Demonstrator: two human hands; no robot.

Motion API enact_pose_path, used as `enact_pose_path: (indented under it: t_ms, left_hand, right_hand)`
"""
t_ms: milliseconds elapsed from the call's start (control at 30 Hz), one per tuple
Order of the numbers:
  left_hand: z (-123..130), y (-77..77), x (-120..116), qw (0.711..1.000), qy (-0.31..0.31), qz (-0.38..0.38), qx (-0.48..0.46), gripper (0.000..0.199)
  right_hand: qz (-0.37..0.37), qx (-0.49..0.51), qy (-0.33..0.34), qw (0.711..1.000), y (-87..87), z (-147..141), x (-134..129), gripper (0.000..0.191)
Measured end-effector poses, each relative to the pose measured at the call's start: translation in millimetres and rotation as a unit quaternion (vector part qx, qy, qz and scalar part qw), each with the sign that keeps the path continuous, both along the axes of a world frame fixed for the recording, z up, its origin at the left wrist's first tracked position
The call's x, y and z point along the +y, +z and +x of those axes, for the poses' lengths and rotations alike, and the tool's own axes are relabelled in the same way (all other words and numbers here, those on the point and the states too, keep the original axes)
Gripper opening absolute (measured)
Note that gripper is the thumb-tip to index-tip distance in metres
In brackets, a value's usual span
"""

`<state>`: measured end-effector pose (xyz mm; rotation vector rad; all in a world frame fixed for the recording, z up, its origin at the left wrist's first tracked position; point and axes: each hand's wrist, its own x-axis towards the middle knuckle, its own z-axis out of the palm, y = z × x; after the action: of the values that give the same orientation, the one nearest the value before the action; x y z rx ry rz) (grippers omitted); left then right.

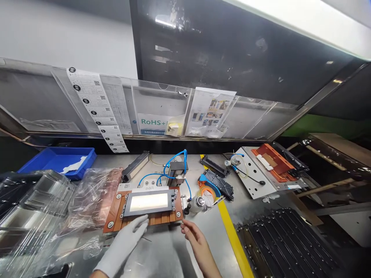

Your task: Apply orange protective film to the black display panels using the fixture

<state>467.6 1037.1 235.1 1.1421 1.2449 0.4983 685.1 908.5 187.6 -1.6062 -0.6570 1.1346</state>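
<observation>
Gloved left hand [127,241] on orange fixture [116,216] front edge, bare right hand [197,239] seemingly just clear

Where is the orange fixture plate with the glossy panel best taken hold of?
Probably by its two short ends, from the near side: the orange fixture plate lies flat, its near corners bare, beside the left hand and right hand; blue hoses crowd the far edge.

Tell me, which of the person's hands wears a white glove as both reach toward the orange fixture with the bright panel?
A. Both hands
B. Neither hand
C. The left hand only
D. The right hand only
C: the left hand is covered by a white glove and its fingertips rest at the front edge of the orange fixture, while the right hand beside it is bare.
</observation>
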Motion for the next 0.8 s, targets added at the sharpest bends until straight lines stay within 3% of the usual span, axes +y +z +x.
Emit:
enact_pose_path:
  t_ms: [100,200,300,433,600,700,800]
  left_hand:
    - [15,-0.2,11,0.978,-0.071,0.18,0.076,0.042]
    - [31,-10.1,18,0.941,-0.137,0.286,0.116,0.053]
    - [41,-23.6,17,0.915,-0.162,0.332,0.161,0.051]
    - [42,-28.1,16,0.894,-0.176,0.358,0.206,0.052]
    - [12,-13.1,27,0.872,-0.122,0.377,0.288,0.072]
    - [-21,-7.1,40,0.877,-0.065,0.323,0.35,0.072]
    - [-43,-8.5,53,0.899,-0.081,0.25,0.351,0.07]
  right_hand:
    - [0.018,-0.219,0.027,0.975,5.3,21,12,0.047]
    - [0.026,-0.283,0.05,0.958,9.2,33,27,0.042]
    - [0.031,-0.323,0.087,0.942,10.0,39,39,0.042]
    - [0.016,-0.364,0.129,0.922,12.7,44,46,0.039]
    - [-0.011,-0.386,0.142,0.911,20.7,45,41,0.033]
    - [-0.007,-0.37,0.126,0.92,19.5,38,44,0.039]
    - [0.0,-0.334,0.104,0.937,10.5,26,61,0.041]
